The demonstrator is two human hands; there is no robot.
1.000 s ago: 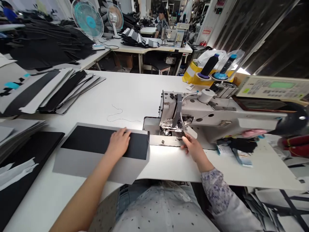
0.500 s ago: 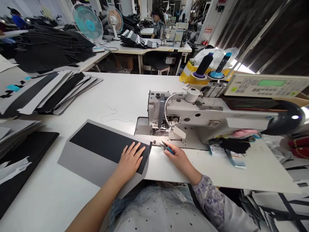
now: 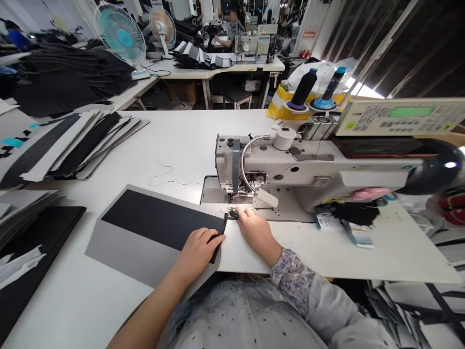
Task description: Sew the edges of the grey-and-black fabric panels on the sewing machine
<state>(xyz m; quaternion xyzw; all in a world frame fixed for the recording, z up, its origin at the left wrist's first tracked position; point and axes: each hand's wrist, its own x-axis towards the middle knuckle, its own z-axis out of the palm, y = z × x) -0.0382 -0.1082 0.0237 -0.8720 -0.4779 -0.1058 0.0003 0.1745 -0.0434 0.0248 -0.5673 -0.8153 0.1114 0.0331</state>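
A grey panel (image 3: 123, 240) with a black strip (image 3: 160, 219) sewn on top lies on the white table in front of me. My left hand (image 3: 199, 247) rests on the right end of the black strip, fingers bent over its edge. My right hand (image 3: 256, 231) is closed on small thread snips (image 3: 233, 212), whose tips touch the corner of the panel just before the sewing machine's needle area (image 3: 241, 186). The sewing machine (image 3: 290, 167) stands to the right.
Stacks of black and grey panels (image 3: 69, 143) lie at the left and far left. Thread cones (image 3: 304, 89) and a control panel (image 3: 399, 116) stand behind the machine. Two fans (image 3: 119, 36) and another person at a machine are at the back.
My right hand left the needle area, took up the snips and moved left to the panel's corner. My left hand slid right along the black strip to its end.
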